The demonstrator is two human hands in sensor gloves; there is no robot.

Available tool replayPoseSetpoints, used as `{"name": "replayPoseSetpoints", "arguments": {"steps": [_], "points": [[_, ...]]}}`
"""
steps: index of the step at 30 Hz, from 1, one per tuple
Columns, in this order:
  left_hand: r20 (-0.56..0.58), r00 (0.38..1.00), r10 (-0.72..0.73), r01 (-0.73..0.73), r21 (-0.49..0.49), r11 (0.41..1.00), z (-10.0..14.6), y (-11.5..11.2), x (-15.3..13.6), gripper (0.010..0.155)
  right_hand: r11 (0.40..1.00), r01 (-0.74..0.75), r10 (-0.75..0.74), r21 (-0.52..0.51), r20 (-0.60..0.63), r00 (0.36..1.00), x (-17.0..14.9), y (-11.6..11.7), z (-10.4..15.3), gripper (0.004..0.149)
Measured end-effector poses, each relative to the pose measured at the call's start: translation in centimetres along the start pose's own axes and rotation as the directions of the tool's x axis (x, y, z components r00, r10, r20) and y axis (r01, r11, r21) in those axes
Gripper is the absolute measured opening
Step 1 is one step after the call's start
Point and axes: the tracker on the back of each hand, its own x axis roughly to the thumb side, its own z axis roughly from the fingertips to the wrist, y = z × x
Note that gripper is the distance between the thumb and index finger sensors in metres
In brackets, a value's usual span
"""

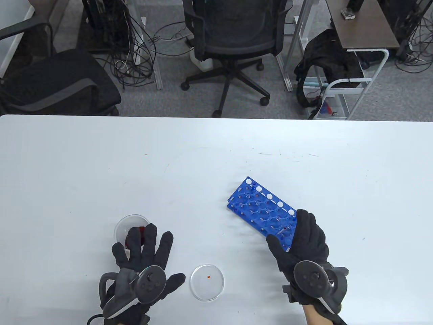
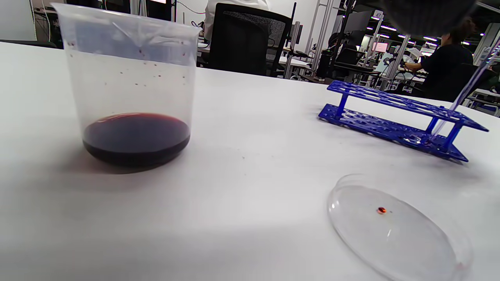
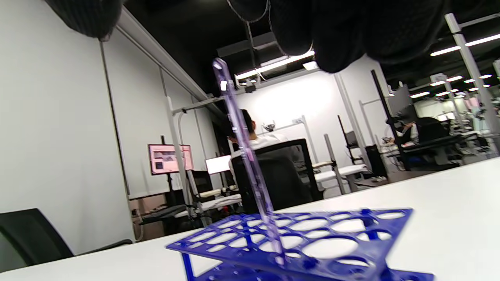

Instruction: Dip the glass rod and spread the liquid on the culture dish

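The right hand (image 1: 301, 242), in a black sensor glove, hovers over the near end of a blue test tube rack (image 1: 262, 210) toward the bench's near right. Its fingers are extended and slightly apart, gripping nothing. In the right wrist view the fingertips (image 3: 336, 35) hang just above the top of the glass rod (image 3: 244, 144), which stands tilted in one of the rack's holes; whether they touch it yet is hard to tell from this angle.

The left hand (image 1: 142, 257) lies spread and flat near the bench's near left edge, holding nothing, its fingertips reaching over the clear beaker (image 1: 130, 227). The beaker holds a shallow layer of dark red liquid (image 2: 136, 136).

Between the two hands, close to the near edge, sits the culture dish (image 1: 207, 282), uncovered, with one small red drop (image 2: 381, 210) near its middle.

The step in hand appears to be picking up the rod. Doing it well likely means pinching it near the top and lifting along its own tilt, so it clears the hole without dragging the light rack. The left hand could steady the beaker for the dip.
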Motion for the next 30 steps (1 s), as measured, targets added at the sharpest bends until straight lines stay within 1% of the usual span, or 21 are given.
{"name": "replayPoseSetpoints", "arguments": {"steps": [3, 6, 9, 11, 14, 15, 17, 18, 20, 23, 30], "points": [[0.005, 1.0, 0.002, -0.002, -0.021, 1.0, -0.2, -0.2, 0.0, 0.099, 1.0, 0.025, -0.024, -0.017, 0.087, 0.996, 1.8, -0.6, 0.9, 0.104], [0.026, 1.0, 0.006, -0.005, -0.062, 0.998, -0.3, -0.3, 0.2, 0.099, 0.998, 0.067, -0.07, 0.022, 0.177, 0.982, 3.8, -0.6, 1.9, 0.107], [0.027, 1.0, -0.001, 0.003, -0.063, 0.998, -0.4, -0.4, 0.2, 0.1, 0.99, 0.054, -0.086, 0.132, 0.257, 0.963, 5.5, 0.4, 2.7, 0.108], [0.025, 1.0, -0.003, 0.005, -0.067, 0.998, -0.5, -0.4, 0.3, 0.099, 0.978, 0.002, -0.066, 0.208, 0.302, 0.951, 6.3, 1.4, 3.1, 0.107], [0.032, 0.999, -0.002, 0.005, -0.082, 0.997, -0.4, -0.5, 0.4, 0.099, 0.943, -0.092, -0.029, 0.321, 0.353, 0.935, 7.0, 3.2, 3.5, 0.108], [0.035, 0.999, -0.003, 0.006, -0.082, 0.997, -0.4, -0.6, 0.5, 0.099, 0.919, -0.129, -0.016, 0.372, 0.362, 0.932, 7.1, 3.9, 3.6, 0.109], [0.04, 0.999, -0.008, 0.011, -0.084, 0.996, -0.4, -0.7, 0.8, 0.099, 0.879, -0.185, 0.01, 0.439, 0.372, 0.928, 7.0, 5.2, 3.6, 0.109], [0.045, 0.999, -0.01, 0.014, -0.09, 0.996, -0.5, -0.8, 1.0, 0.099, 0.858, -0.212, 0.026, 0.467, 0.374, 0.927, 6.9, 5.9, 3.6, 0.109], [0.05, 0.999, -0.016, 0.02, -0.092, 0.996, -0.5, -0.9, 1.2, 0.099, 0.837, -0.229, 0.035, 0.498, 0.368, 0.929, 6.7, 6.7, 3.5, 0.108], [0.052, 0.998, -0.019, 0.025, -0.102, 0.994, -0.7, -1.1, 1.3, 0.099, 0.822, -0.226, 0.028, 0.523, 0.359, 0.933, 6.5, 7.3, 3.4, 0.108], [0.048, 0.998, -0.03, 0.036, -0.122, 0.992, -0.8, -1.4, 1.2, 0.099, 0.814, -0.233, 0.022, 0.533, 0.372, 0.928, 6.6, 7.5, 3.9, 0.107]]}}
